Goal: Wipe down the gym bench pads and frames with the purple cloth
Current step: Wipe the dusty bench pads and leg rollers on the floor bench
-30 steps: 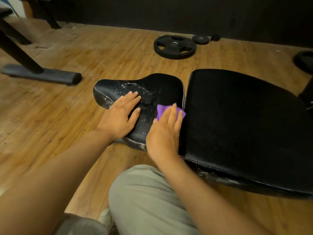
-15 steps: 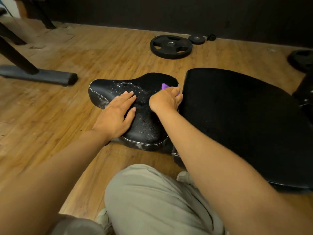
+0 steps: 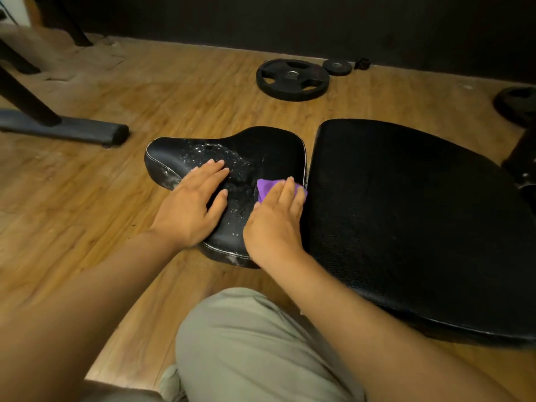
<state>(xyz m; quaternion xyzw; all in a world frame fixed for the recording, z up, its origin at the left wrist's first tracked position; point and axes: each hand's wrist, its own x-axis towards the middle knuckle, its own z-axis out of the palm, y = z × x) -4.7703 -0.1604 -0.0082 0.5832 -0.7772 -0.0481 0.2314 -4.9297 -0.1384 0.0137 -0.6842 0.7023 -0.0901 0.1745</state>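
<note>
1. Left hand [image 3: 193,206]: palm down, fingers straight and slightly spread, thumb angled out to the right, laid flat.
2. Left forearm: bare, stretched forward from the lower left corner, wrist straight.
3. Right hand [image 3: 275,221]: palm down, fingers straight and together, pressing flat, fingertips pointing away from the body.
4. Right forearm: bare, reaching in from the lower right, crossing above a bent knee [image 3: 246,323].

— Does any writing show on the seat pad [image 3: 261,152] or the back pad [image 3: 406,213]?

— None that can be read; both black covers are plain, with only stitching along the edges.

— And the weight plates [image 3: 293,79] at the upper middle of the frame?

— Any raised marks there are too dark and small to make out.
</note>
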